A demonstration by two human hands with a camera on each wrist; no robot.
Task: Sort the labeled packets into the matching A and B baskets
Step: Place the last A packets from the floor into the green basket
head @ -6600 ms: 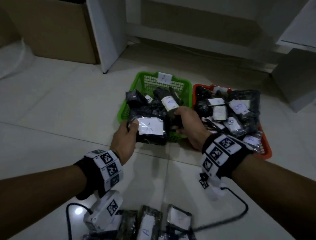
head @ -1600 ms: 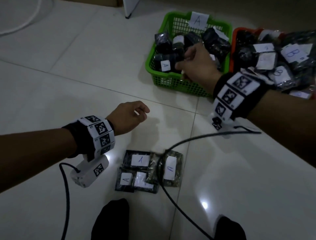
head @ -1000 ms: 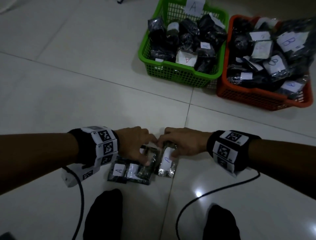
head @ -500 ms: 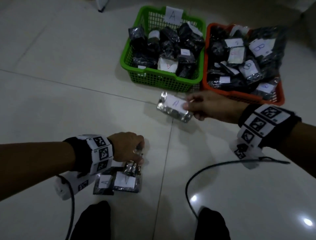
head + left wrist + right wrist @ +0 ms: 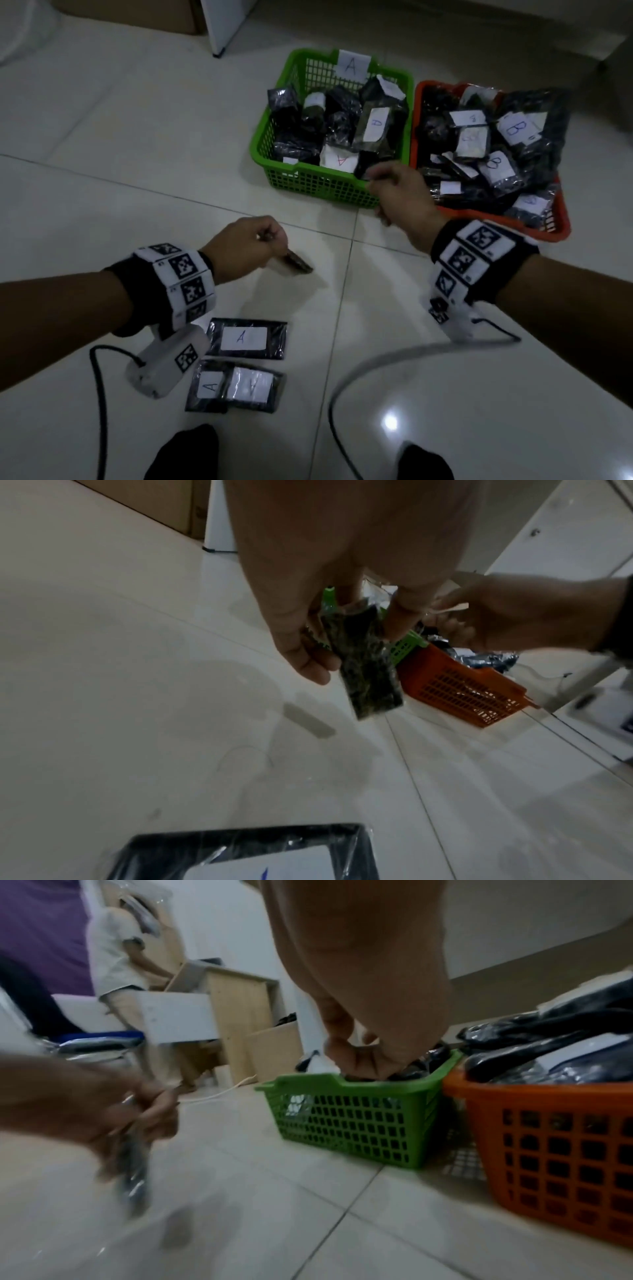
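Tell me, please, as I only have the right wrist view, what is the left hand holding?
Observer: The left hand pinches a dark packet by its top edge, hanging clear of the floor; its label faces away.
Operator: Are any unsorted packets lying about?
Observer: Yes, three A packets lie on the floor by the left wrist.
Operator: Which letter does the basket at my right hand carry?
Observer: The right hand is at the green basket, whose far wall bears an A tag.
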